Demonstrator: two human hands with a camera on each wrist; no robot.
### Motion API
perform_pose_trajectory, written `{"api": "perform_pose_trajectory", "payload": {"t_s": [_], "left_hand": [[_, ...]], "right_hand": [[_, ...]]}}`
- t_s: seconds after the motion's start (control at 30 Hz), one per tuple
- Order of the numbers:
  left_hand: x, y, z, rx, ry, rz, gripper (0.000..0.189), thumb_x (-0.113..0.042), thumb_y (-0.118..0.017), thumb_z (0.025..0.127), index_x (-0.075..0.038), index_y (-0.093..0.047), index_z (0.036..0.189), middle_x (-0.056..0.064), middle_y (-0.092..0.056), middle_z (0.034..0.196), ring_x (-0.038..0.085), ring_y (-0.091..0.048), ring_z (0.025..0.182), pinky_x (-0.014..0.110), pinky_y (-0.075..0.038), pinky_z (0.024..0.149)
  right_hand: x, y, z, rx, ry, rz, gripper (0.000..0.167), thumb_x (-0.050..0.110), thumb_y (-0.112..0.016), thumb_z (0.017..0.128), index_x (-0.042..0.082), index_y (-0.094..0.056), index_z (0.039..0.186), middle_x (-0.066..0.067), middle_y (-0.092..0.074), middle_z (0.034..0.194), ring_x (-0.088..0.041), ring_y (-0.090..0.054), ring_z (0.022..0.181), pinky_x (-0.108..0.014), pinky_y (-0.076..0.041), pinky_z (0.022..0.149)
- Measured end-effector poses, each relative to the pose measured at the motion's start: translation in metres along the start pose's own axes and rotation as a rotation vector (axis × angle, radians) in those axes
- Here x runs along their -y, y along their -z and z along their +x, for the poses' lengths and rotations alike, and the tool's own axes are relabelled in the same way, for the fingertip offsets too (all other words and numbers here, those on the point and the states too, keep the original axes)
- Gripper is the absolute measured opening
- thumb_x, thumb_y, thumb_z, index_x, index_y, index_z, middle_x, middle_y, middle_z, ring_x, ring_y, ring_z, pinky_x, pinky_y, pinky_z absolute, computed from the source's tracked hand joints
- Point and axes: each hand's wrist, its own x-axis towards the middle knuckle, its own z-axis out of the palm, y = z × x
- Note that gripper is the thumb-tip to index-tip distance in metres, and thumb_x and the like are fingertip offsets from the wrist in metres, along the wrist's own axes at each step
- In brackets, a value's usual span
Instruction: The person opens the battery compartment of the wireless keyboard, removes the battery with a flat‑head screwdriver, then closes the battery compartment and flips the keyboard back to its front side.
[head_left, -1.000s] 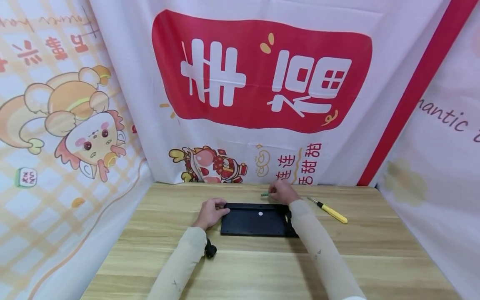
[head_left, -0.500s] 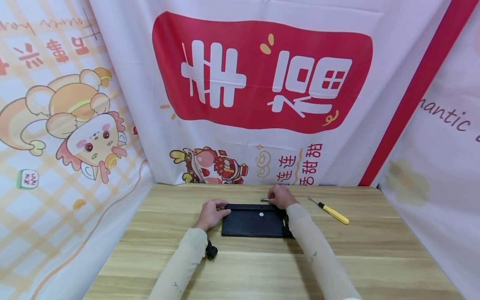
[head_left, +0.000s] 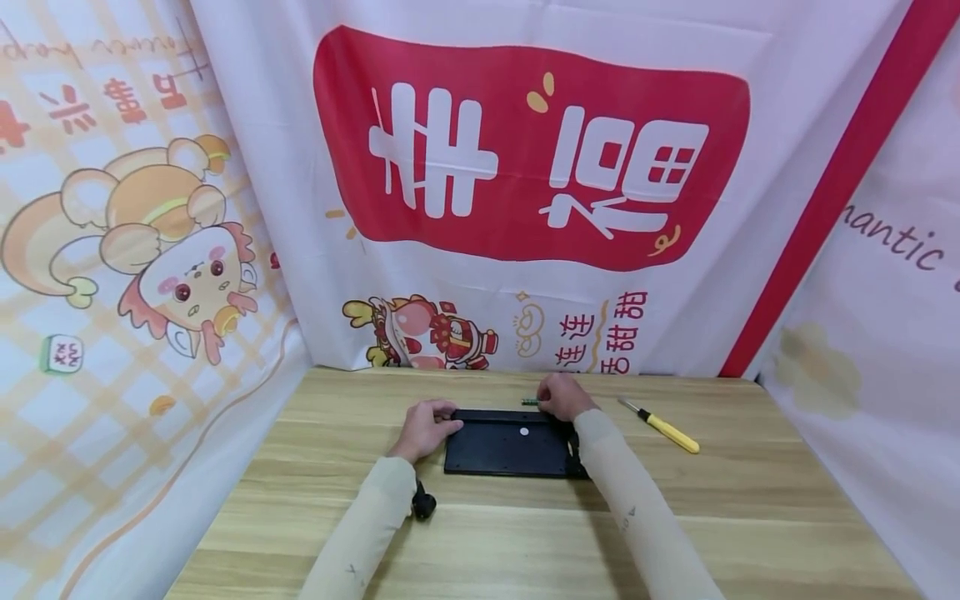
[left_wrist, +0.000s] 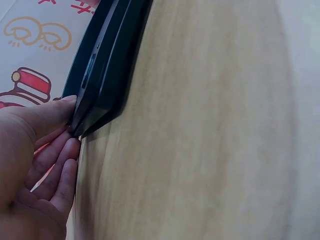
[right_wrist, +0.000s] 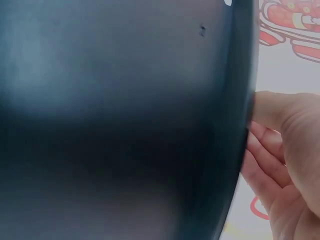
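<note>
A flat black panel (head_left: 495, 454), like the underside of a keyboard, lies on the table with a small round white sticker (head_left: 524, 432) on it. My left hand (head_left: 423, 429) pinches its far left corner; in the left wrist view the thumb (left_wrist: 62, 106) is on one face and the fingers are bent at the corner. At the far right edge is my right hand (head_left: 564, 397). It pinches a small green cylinder (head_left: 530, 402), battery-like in shape, which sticks out left of the fingertips. In the right wrist view the panel's edge hides those fingertips and the cylinder.
A screwdriver with a yellow handle (head_left: 671, 433) lies right of my right hand, its metal tip pointing away. The wooden table (head_left: 510, 542) ends at a printed cloth (head_left: 517, 317) just behind the hands. A black wrist camera (head_left: 423, 504) hangs at my left cuff.
My right hand has come down toward the panel's far edge, bringing the green cylinder nearer to it. The left hand keeps its hold on the corner.
</note>
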Motion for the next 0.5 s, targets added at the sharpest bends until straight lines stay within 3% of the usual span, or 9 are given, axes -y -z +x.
{"api": "perform_pose_trajectory", "payload": {"t_s": [0.37, 0.5], "left_hand": [[-0.001, 0.0, 0.001, 0.004, 0.003, -0.012, 0.028, -0.018, -0.083, 0.093, -0.011, -0.08, 0.12, 0.007, -0.079, 0.115, 0.026, -0.072, 0.109, 0.048, -0.059, 0.098], [0.002, -0.002, 0.001, -0.001, 0.005, -0.009, 0.026, -0.018, -0.084, 0.092, -0.013, -0.081, 0.118, 0.006, -0.08, 0.114, 0.024, -0.072, 0.108, 0.046, -0.059, 0.098]], "right_hand": [[-0.016, 0.046, -0.015, -0.001, 0.048, -0.001, 0.019, 0.003, -0.076, 0.094, 0.001, -0.08, 0.112, -0.013, -0.079, 0.109, -0.024, -0.074, 0.1, -0.045, -0.062, 0.091], [-0.029, 0.06, -0.02, 0.033, 0.075, -0.024, 0.013, 0.004, -0.076, 0.094, 0.0, -0.079, 0.107, -0.012, -0.077, 0.105, -0.023, -0.07, 0.094, -0.042, -0.061, 0.086]]}}
